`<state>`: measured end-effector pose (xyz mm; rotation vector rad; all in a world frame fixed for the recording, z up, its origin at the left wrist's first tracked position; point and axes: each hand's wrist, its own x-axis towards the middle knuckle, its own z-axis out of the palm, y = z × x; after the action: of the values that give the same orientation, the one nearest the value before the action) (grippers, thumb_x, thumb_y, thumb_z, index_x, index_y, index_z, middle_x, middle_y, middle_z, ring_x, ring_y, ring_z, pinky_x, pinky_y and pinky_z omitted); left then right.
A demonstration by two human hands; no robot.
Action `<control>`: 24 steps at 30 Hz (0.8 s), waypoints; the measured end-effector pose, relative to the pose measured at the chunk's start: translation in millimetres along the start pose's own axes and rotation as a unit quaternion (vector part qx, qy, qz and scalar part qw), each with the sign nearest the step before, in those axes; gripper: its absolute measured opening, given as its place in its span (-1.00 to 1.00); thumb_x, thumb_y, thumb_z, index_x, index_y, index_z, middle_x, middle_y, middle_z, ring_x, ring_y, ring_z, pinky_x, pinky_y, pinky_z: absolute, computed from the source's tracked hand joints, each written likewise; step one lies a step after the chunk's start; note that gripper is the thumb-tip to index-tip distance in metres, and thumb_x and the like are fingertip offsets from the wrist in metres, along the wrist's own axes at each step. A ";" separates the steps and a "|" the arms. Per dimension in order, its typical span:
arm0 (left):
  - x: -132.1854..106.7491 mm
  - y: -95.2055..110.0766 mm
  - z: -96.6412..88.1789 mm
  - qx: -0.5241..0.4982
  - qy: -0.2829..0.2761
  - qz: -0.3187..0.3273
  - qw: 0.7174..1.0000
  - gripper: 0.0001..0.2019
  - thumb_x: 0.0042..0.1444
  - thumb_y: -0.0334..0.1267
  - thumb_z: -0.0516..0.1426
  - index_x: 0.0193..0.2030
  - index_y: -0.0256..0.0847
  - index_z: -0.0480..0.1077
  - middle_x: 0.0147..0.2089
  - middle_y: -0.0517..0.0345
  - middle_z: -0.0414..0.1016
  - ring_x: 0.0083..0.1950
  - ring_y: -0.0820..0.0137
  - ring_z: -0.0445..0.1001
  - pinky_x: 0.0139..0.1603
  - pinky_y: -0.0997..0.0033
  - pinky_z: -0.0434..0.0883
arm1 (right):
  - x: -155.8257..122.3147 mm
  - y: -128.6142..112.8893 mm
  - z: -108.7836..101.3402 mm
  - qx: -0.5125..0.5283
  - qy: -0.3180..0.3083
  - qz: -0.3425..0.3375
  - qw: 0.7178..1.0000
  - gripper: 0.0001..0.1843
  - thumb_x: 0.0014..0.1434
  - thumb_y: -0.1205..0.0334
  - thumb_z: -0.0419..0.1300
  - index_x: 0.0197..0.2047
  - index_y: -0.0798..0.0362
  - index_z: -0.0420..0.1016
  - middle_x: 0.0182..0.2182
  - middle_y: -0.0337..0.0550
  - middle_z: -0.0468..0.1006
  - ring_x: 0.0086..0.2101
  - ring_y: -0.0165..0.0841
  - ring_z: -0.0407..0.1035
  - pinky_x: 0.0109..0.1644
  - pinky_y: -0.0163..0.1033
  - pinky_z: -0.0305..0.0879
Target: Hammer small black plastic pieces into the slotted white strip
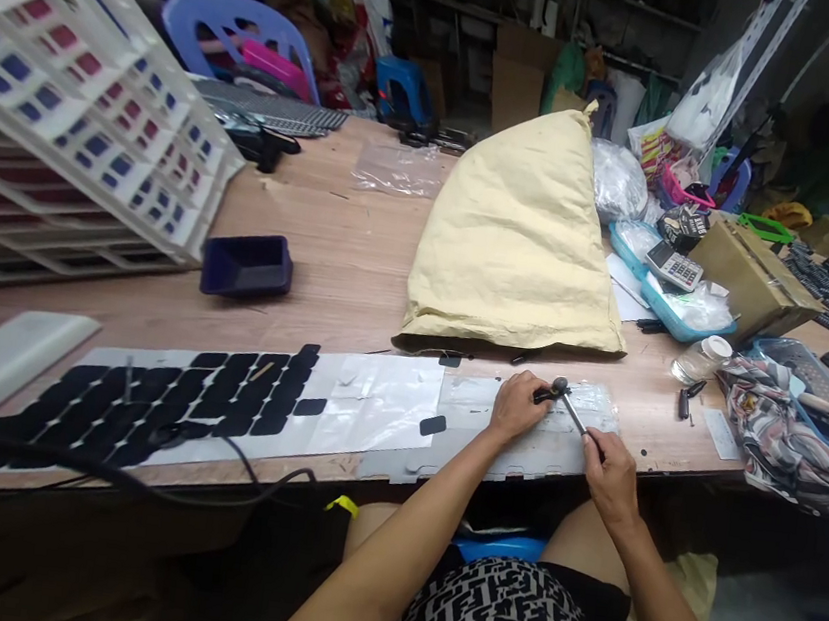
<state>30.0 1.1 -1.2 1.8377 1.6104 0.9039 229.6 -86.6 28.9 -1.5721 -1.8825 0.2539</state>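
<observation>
My left hand [518, 407] rests on the white sheet [380, 402] at the table's front edge, its fingers pinched round a small black part [552, 392]. My right hand [610, 473] is closed on a thin metal tool [574, 416], maybe tweezers, whose tip meets that black part. Rows of black rounded pads [207, 396] cover the sheet's left half. Two single pads [433, 425] lie apart on its bare middle.
A large tan sack [519, 233] stands behind the hands. A dark blue tray [247, 265] and white racks [69, 107] are at left. Right holds a blue basket with a calculator [672, 269], a cardboard box [755, 277], a patterned cloth [777, 436]. A black cable [137, 478] crosses the front edge.
</observation>
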 end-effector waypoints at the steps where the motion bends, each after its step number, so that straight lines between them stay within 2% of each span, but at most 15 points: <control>1: 1.9 -0.3 0.2 0.000 -0.001 0.001 1.000 -0.84 0.07 -0.31 0.29 -0.18 -0.09 0.59 -0.18 0.13 0.52 -0.05 0.25 0.46 0.02 0.26 0.38 | 5.2 8.0 -2.1 -0.018 0.013 0.000 1.000 -0.68 0.40 0.09 0.07 -0.05 0.03 0.60 -0.24 -0.06 0.62 -0.22 -0.26 0.50 -0.06 -0.18 0.41; 4: 1.1 2.2 -3.7 -0.003 -0.003 0.010 1.000 -0.84 0.11 -0.29 0.27 -0.14 -0.10 0.58 -0.17 0.12 0.52 -0.05 0.26 0.46 0.04 0.24 0.40 | 22.2 35.0 -9.4 -0.135 0.063 -0.012 0.989 -0.67 0.38 0.11 0.07 -0.04 0.08 0.60 -0.24 -0.01 0.59 -0.20 -0.19 0.43 -0.06 -0.13 0.35; 6: -13.5 5.4 -9.8 -0.013 0.000 0.044 0.999 -0.83 0.17 -0.24 0.24 -0.09 -0.11 0.57 -0.16 0.09 0.50 -0.08 0.28 0.47 -0.01 0.27 0.43 | 29.8 51.2 -11.6 -0.211 0.076 -0.013 0.974 -0.68 0.37 0.15 0.06 -0.06 0.10 0.61 -0.26 0.02 0.56 -0.23 -0.17 0.36 -0.09 -0.11 0.29; 9: -63.7 5.7 -18.6 -0.001 -0.002 0.134 0.991 -0.75 0.26 -0.11 0.17 0.00 -0.10 0.55 -0.11 0.00 0.47 -0.10 0.28 0.47 -0.07 0.28 0.46 | 32.2 65.7 -8.6 -0.270 0.087 -0.005 0.959 -0.70 0.36 0.16 0.07 -0.06 0.09 0.59 -0.27 0.01 0.53 -0.24 -0.18 0.29 -0.14 -0.12 0.20; 12: -128.8 -5.3 -19.8 0.040 -0.061 0.203 0.976 -0.75 0.30 -0.09 0.13 0.02 -0.01 0.56 -0.27 0.02 0.48 -0.23 0.29 0.49 -0.16 0.26 0.47 | 29.5 68.5 -3.3 -0.286 0.089 0.002 0.954 -0.71 0.35 0.16 0.08 -0.05 0.06 0.57 -0.27 -0.01 0.49 -0.24 -0.18 0.25 -0.16 -0.14 0.14; 14: -163.7 -16.8 -15.3 0.049 -0.084 0.200 0.975 -0.75 0.33 -0.13 0.09 0.02 0.03 0.56 -0.37 0.05 0.47 -0.33 0.33 0.49 -0.27 0.31 0.48 | 28.3 67.0 -1.5 -0.287 0.086 0.007 0.954 -0.72 0.34 0.16 0.08 -0.06 0.05 0.56 -0.26 -0.01 0.48 -0.24 -0.18 0.24 -0.17 -0.13 0.12; 16: -185.0 -26.4 -9.1 0.053 -0.082 0.171 0.980 -0.72 0.36 -0.18 0.05 0.06 0.03 0.55 -0.41 0.08 0.47 -0.40 0.38 0.50 -0.35 0.38 0.47 | 28.0 65.4 -1.2 -0.286 0.085 0.010 0.954 -0.73 0.34 0.16 0.08 -0.06 0.05 0.56 -0.26 -0.01 0.47 -0.23 -0.18 0.23 -0.17 -0.13 0.11; 18: -191.6 -29.6 -4.8 0.053 -0.075 0.152 0.984 -0.70 0.37 -0.17 0.04 0.11 0.02 0.53 -0.41 0.10 0.50 -0.42 0.39 0.52 -0.39 0.42 0.48 | 27.9 64.5 -1.5 -0.287 0.086 0.012 0.954 -0.73 0.34 0.16 0.08 -0.06 0.06 0.56 -0.27 -0.01 0.47 -0.23 -0.18 0.23 -0.17 -0.13 0.11; 20: -183.6 -24.8 -5.4 0.052 -0.073 0.156 0.984 -0.69 0.37 -0.13 0.05 0.14 0.00 0.52 -0.40 0.10 0.52 -0.41 0.38 0.53 -0.38 0.43 0.48 | 27.7 64.4 -1.6 -0.287 0.087 0.013 0.954 -0.73 0.34 0.17 0.09 -0.05 0.06 0.55 -0.26 -0.02 0.47 -0.24 -0.18 0.23 -0.17 -0.13 0.11; 22: -159.9 -14.9 -10.9 0.059 -0.063 0.154 0.984 -0.69 0.36 -0.09 0.06 0.11 -0.01 0.54 -0.37 0.08 0.54 -0.38 0.37 0.54 -0.34 0.43 0.48 | 27.4 65.0 -1.1 -0.287 0.087 0.013 0.954 -0.73 0.34 0.17 0.08 -0.05 0.07 0.56 -0.26 -0.02 0.47 -0.23 -0.18 0.24 -0.17 -0.13 0.11; 24: -120.5 -5.2 -18.6 0.081 -0.032 0.119 0.989 -0.68 0.38 -0.09 0.03 0.07 -0.04 0.56 -0.32 0.06 0.55 -0.33 0.36 0.53 -0.28 0.42 0.47 | 27.0 66.2 -0.3 -0.288 0.087 0.012 0.954 -0.73 0.34 0.17 0.08 -0.05 0.07 0.56 -0.26 -0.02 0.47 -0.24 -0.18 0.24 -0.17 -0.14 0.11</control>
<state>4.5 -117.9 -10.1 2.1850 1.4848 0.8226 281.4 -44.5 3.2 -1.9133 -1.8934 -0.4547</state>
